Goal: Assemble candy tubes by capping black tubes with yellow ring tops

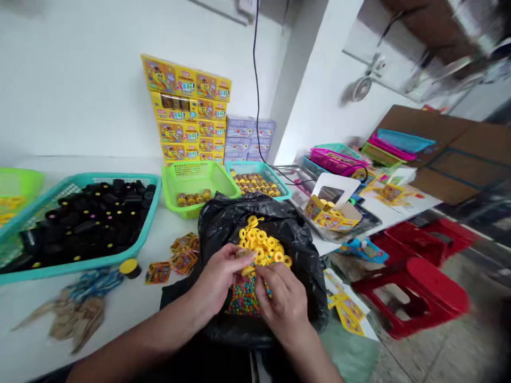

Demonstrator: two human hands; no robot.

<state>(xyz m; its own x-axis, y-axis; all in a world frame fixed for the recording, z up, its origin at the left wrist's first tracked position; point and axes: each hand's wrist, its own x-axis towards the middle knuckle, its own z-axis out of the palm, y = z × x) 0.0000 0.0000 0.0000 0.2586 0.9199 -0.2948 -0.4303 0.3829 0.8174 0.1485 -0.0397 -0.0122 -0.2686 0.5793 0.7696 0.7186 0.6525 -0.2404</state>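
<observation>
My left hand [219, 274] is closed, thumb and fingers pinching a small cup-like piece with yellow on it, partly hidden by the fingers. Close beside it, my right hand [281, 290] has its fingers curled together at the yellow part; what they hold is hidden. Both hands are over a container lined with a black plastic bag [217, 223]. Inside, yellow ring-shaped plastic pieces [259, 244] are heaped at the far side. Small multicoloured beads or candies [243, 299] lie nearer me, between my wrists.
Left stands a teal basket [147, 229] of black pieces. Behind the bag are a green basket [187, 175] and a blue basket [284, 186] holding small filled cups. Printed cards [186, 252] lie left. Yellow boxes [179, 130] are stacked behind; a red stool [435, 287] stands right.
</observation>
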